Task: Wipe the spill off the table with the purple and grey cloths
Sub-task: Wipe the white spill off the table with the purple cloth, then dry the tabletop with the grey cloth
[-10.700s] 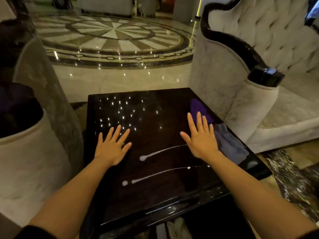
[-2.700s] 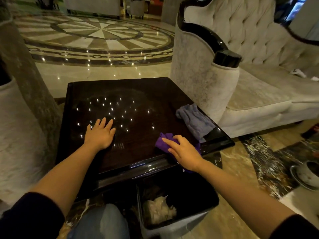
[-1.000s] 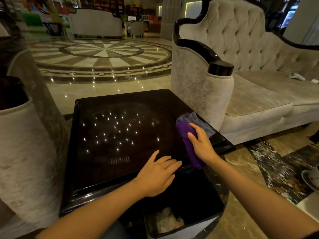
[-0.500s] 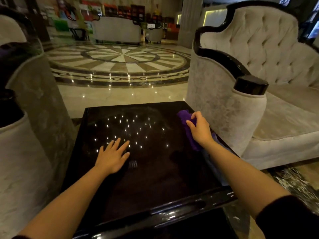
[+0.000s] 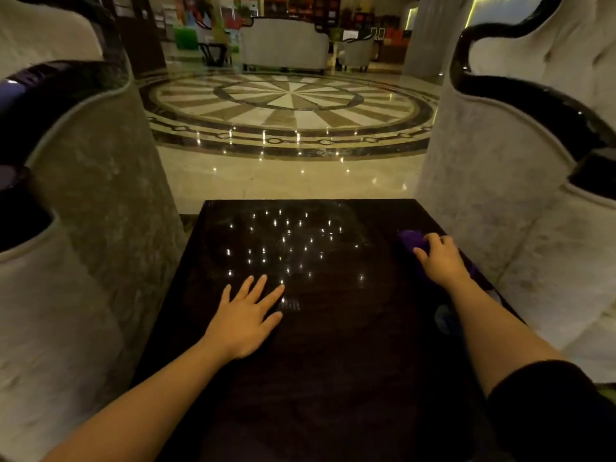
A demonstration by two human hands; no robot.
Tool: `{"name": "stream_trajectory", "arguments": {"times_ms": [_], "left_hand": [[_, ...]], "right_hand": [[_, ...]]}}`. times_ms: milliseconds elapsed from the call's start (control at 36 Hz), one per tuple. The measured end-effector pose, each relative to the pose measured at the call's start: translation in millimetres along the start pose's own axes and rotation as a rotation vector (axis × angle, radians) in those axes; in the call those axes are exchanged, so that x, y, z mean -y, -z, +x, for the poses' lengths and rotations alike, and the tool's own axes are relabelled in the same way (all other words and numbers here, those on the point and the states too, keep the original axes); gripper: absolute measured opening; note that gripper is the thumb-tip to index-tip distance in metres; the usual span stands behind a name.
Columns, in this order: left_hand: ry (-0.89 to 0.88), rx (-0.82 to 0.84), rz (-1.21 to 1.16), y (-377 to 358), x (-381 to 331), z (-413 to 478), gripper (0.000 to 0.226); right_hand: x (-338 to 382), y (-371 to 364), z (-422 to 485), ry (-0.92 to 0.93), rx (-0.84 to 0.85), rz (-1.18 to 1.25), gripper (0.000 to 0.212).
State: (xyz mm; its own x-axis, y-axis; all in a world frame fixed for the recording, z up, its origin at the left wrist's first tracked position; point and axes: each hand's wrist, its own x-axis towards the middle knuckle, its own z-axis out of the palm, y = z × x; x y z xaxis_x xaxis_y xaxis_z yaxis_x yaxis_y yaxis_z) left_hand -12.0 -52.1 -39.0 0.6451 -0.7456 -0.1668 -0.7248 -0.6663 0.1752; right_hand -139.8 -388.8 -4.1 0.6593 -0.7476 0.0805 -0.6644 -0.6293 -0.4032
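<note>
The dark glossy table (image 5: 333,361) fills the lower middle of the head view and shows no white streaks, only light reflections. My left hand (image 5: 248,315) lies flat on it with fingers spread, holding nothing. My right hand (image 5: 440,260) rests on the purple cloth (image 5: 410,240) at the table's right edge, its fingers curled over the cloth. A bluish-grey patch, the grey cloth (image 5: 445,320), shows dimly beside my right forearm, mostly hidden by it.
A pale velvet sofa arm with black trim (image 5: 520,168) stands close on the right. Another pale upholstered armrest (image 5: 83,201) stands close on the left. Beyond the table's far edge lies polished marble floor (image 5: 290,108) with more sofas far back.
My right hand has lowered the purple cloth onto the table at its right edge. My left hand stays flat on the table. The camera has tilted up and moved forward.
</note>
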Motion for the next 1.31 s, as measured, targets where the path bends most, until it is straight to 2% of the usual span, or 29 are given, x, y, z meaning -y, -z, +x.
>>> {"name": "stream_trajectory", "arguments": {"times_ms": [111,306,500,583,806,944,1111,1306], "left_hand": [[0.0,0.005,-0.002,1,-1,-1,0.055],[-0.002,0.0,0.007,3,-3,-3,0.054],[0.004,0.008,0.003,3,-3,-3,0.055],[0.017,0.019,0.023,4,-2,-1,0.055],[0.027,0.036,0.079,6,-6,-4,0.055],[0.035,0.066,0.098,9,-8,-5,0.055],[0.033,0.056,0.089,10,-8,-8,0.054],[0.049,0.052,0.059,10,-8,-10,0.053]], "right_hand": [[-4,-3,0,0.004,0.023,-0.08,0.042],[-15,14,-4,0.028,0.177,-0.172,0.056],[-41,55,-39,0.012,0.012,-0.044,0.055],[-53,67,-62,-0.047,0.005,0.02,0.054],[-69,49,-126,-0.135,0.154,0.213,0.061],[-66,29,-140,-0.149,0.255,0.038,0.065],[-62,18,-152,-0.083,0.092,-0.14,0.057],[-51,15,-160,-0.069,-0.002,-0.169,0.042]]}}
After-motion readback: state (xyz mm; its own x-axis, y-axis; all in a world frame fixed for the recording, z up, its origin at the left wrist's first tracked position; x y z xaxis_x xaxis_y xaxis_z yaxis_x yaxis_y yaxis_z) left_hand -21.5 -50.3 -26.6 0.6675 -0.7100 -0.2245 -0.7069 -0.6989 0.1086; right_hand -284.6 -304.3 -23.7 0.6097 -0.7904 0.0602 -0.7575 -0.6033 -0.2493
